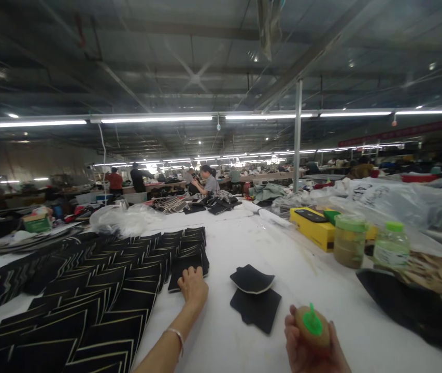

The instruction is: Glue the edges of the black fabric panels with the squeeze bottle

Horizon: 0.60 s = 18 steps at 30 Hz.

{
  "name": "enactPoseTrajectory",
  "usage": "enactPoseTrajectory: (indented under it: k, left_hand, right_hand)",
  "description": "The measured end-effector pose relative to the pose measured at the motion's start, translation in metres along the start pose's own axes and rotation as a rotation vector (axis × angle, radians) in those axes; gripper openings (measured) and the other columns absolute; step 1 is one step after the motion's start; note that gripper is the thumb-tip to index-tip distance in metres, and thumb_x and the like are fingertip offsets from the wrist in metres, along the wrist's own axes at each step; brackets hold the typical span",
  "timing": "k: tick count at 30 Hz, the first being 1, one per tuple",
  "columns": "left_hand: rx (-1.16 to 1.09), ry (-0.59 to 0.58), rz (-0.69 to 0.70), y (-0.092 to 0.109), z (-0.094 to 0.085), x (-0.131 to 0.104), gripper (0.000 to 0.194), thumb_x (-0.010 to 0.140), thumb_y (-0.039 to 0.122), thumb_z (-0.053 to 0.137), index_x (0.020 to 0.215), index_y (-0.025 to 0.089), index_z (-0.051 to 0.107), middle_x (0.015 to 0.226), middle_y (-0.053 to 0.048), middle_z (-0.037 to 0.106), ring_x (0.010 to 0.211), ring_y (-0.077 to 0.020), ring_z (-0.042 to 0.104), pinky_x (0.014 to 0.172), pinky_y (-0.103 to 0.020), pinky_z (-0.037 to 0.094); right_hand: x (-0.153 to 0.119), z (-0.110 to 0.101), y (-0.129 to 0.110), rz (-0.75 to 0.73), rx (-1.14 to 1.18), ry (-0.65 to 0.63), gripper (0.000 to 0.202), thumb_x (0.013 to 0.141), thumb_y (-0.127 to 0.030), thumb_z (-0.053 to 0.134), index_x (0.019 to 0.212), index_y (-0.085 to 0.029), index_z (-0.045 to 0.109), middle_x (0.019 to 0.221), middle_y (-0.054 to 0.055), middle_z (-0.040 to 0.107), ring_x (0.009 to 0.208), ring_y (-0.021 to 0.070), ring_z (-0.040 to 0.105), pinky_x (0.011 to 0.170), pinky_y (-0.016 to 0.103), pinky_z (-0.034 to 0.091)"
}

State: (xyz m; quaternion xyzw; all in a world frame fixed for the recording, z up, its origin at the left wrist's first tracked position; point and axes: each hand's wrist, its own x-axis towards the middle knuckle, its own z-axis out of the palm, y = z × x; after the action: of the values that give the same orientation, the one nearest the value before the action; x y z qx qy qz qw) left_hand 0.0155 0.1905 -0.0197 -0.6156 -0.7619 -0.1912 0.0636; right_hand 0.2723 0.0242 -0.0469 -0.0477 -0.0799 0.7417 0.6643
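Observation:
My left hand point(194, 286) reaches forward with its fingers bent and closed on the near end of a black fabric piece point(182, 269) in the overlapped rows. A bracelet circles that wrist. My right hand point(298, 344) is wrapped round a squeeze bottle point(314, 327) with a green nozzle pointing up and brownish contents. Between the hands, two loose black pieces lie on the white table point(221, 331): a curved upper piece point(252, 278) partly covers a lower piece point(257, 310). Many more black pieces with pale edges point(100, 305) lie in rows at the left.
At right stand a yellow box point(314, 230) with a dark phone-like object on it, a jar point(350, 241) with a green lid and a clear bottle point(391, 246). Clear plastic bags point(127, 218) lie behind the rows. A co-worker point(208, 182) sits at the far end.

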Motion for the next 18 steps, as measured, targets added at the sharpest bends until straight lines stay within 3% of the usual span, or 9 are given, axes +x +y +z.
enactPoseTrajectory:
  k: [3,9,11,14,18]
  left_hand:
    - [-0.036,-0.037,0.107,0.019,-0.005,-0.010,0.042,0.075,0.003,0.043,0.112,0.017,0.058,0.118,-0.012,0.053,0.112,-0.0287,0.041,0.090,-0.040,0.030]
    - [-0.190,-0.196,0.574,0.069,0.001,-0.033,0.062,0.077,0.014,0.050,0.136,0.030,0.043,0.134,-0.001,0.050,0.121,-0.0201,0.040,0.097,-0.031,0.032]
    - [-0.202,-0.237,0.642,0.080,0.004,-0.038,0.057,0.077,0.013,0.048,0.131,0.030,0.050,0.128,-0.001,0.056,0.117,-0.0206,0.045,0.095,-0.032,0.034]
    - [-0.186,-0.254,0.715,0.087,0.002,-0.044,0.034,0.081,0.016,0.048,0.109,0.026,0.064,0.112,-0.004,0.062,0.109,-0.0230,0.049,0.093,-0.036,0.035]
    - [-0.145,-0.230,0.745,0.084,-0.009,-0.057,0.023,0.087,0.032,0.051,0.100,0.020,0.065,0.106,-0.009,0.060,0.105,-0.0256,0.050,0.091,-0.037,0.037]
  right_hand:
    - [-0.001,0.006,0.004,-0.020,0.041,0.015,0.046,0.076,-0.046,0.077,0.109,-0.014,0.070,0.101,0.012,0.070,0.083,0.0158,0.068,0.080,0.024,0.055]
    - [-0.001,0.006,0.005,-0.060,0.040,0.021,0.044,0.078,-0.047,0.075,0.108,-0.015,0.071,0.101,0.012,0.070,0.084,0.0157,0.068,0.080,0.025,0.055]
    - [-0.002,0.007,0.005,-0.064,0.043,0.023,0.044,0.079,-0.047,0.074,0.108,-0.014,0.071,0.101,0.013,0.070,0.084,0.0154,0.068,0.081,0.024,0.054]
    - [-0.003,0.009,0.007,-0.078,0.061,0.030,0.044,0.080,-0.046,0.073,0.108,-0.012,0.071,0.100,0.014,0.070,0.083,0.0155,0.068,0.082,0.024,0.054]
    - [-0.004,0.009,0.008,-0.106,0.084,0.036,0.042,0.083,-0.046,0.070,0.106,-0.012,0.071,0.101,0.014,0.070,0.086,0.0164,0.067,0.080,0.025,0.055]
